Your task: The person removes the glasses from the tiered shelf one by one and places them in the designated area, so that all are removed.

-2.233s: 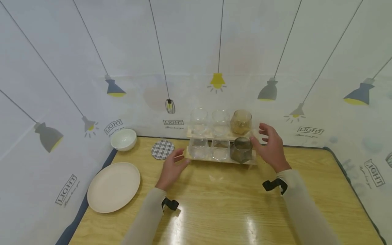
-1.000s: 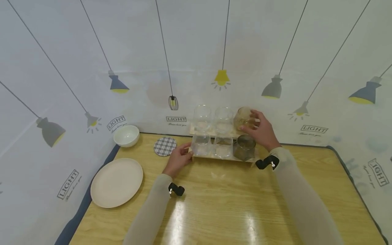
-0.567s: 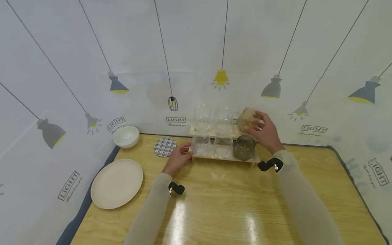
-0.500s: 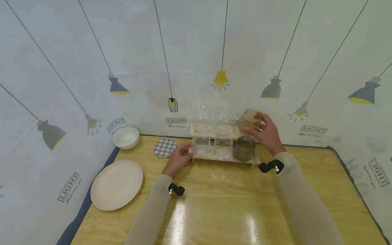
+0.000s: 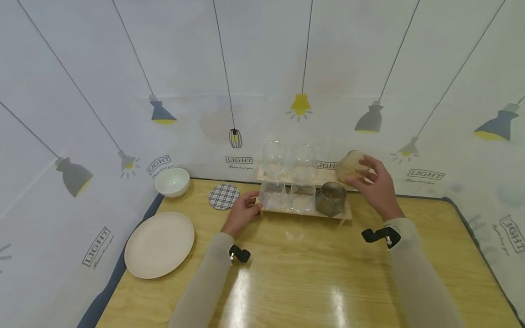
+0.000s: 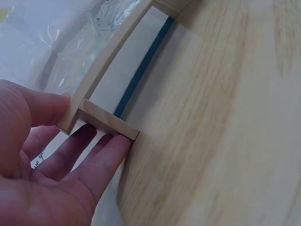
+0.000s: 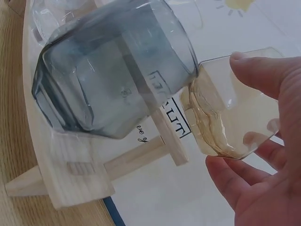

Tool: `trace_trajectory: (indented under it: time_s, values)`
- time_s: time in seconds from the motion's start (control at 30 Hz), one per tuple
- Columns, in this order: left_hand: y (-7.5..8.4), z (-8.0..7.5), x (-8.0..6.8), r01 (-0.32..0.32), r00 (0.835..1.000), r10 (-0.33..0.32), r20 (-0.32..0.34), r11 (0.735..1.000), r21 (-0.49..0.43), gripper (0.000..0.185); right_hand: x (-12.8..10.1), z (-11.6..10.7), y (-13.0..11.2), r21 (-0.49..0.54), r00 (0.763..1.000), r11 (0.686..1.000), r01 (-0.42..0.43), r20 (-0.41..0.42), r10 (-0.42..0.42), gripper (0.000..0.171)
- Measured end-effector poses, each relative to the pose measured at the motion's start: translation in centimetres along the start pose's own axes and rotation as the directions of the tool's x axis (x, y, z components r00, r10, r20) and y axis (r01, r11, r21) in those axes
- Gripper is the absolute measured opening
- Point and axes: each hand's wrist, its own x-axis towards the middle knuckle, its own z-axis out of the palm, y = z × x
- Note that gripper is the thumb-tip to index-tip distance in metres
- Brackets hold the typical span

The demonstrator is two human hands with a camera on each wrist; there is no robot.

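1. Wall sheet (image 5: pixel 197 82), wht., printed w/ hanging lamps & "LIGHT" lettering; behind desk and at both sides.
2. Desk (image 5: pixel 303 273), lt. wood grain, glossy, two bright reflections nr. front.
3. Sleeves (image 5: pixel 201 282), pr., pale, reaching in from front edge of view.
4. Rack (image 5: pixel 326 176), wooden, two-tier, at back of desk; upper tier partly bare betw. clear glasses and amber glass.
5. Plate (image 5: pixel 160 246), round, cream, L side of desk.
6. R. hand (image 5: pixel 379 187): fingers parted only to width of amber glass, thumb one side, other fingers opp.; has hold of it.
7. L. hand (image 5: pixel 242 213): thumb & fingers nearly closed, pinching L end of rack, lower tier.
8. Bowl (image 5: pixel 172 183), wht., back L corner, beyond plate.
9. Grey glass (image 5: pixel 331 200), faceted, R end of lower tier.
10. Amber glass (image 5: pixel 348 167), faceted, in R. hand at R end of upper tier, behind grey glass; contact w/ shelf can't be told.
11. Clear glasses (image 5: pixel 274 159), qty. 4, two per tier, L & ctr.
12. Coaster (image 5: pixel 223 197), round, blk./wht. check, betw. bowl and rack.
13. Wrist mounts (image 5: pixel 379 236), blk., one per wrist.
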Motion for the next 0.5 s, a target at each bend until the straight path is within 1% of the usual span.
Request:
trace_trajectory:
  time_s: [0.13, 0.33, 0.5]
  values:
    - [0.1, 0.2, -0.2, 0.009, 1.000, -0.009, -0.004, 1.000, 0.006, 0.045, -1.1, -0.7, 0.5, -0.008, 0.999, 1.000, 0.008, -0.043, -0.009, 0.086]
    - [0.4, 0.3, -0.5, 0.010, 1.000, -0.009, -0.010, 1.000, 0.011, 0.045, -2.5, -1.3, 1.4, 0.021, 0.994, 0.999, 0.036, -0.109, -0.033, 0.082]
    - [0.5, 0.3, -0.5, 0.016, 1.000, -0.016, -0.008, 1.000, 0.010, 0.045, -3.6, -1.8, 2.1, -0.006, 0.988, 0.999, 0.040, -0.146, -0.040, 0.084]
